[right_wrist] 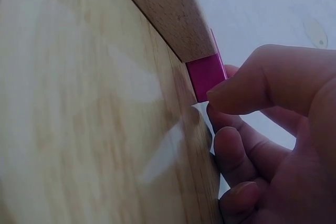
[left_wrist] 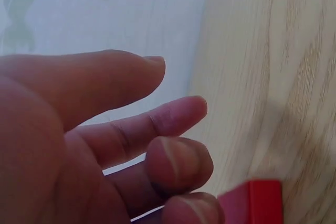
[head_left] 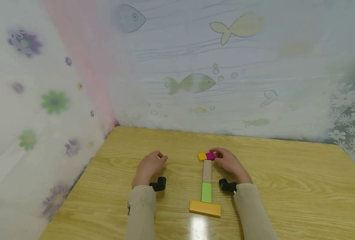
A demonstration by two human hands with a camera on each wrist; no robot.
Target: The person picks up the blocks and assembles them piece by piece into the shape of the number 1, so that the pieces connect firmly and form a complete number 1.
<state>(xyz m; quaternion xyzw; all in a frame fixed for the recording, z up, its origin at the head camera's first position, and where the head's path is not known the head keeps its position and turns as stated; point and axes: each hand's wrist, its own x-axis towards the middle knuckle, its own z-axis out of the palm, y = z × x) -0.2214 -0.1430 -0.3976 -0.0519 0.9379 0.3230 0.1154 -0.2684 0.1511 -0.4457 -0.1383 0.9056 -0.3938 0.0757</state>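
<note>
My right hand [head_left: 229, 164] pinches the end of a small magenta block [head_left: 210, 156] with thumb and fingers. In the right wrist view that magenta block [right_wrist: 206, 77] meets the end of a plain wooden block [right_wrist: 165, 11]. Side by side with the magenta one lies a yellow block [head_left: 201, 157]. Below them a line runs toward me: the plain wooden block [head_left: 207, 171], a green block [head_left: 206, 192], then a long orange block [head_left: 205, 208] set crosswise. To the left, my left hand [head_left: 149, 166] holds nothing, its fingers loosely bent. A red block [left_wrist: 257, 203] shows beyond its fingertips in the left wrist view.
The blocks lie on a wood-grain table [head_left: 300, 186]. Printed curtains hang behind it [head_left: 180, 50] and along its left side [head_left: 45, 133]. Black wrist cameras [head_left: 159, 184] sit at both cuffs.
</note>
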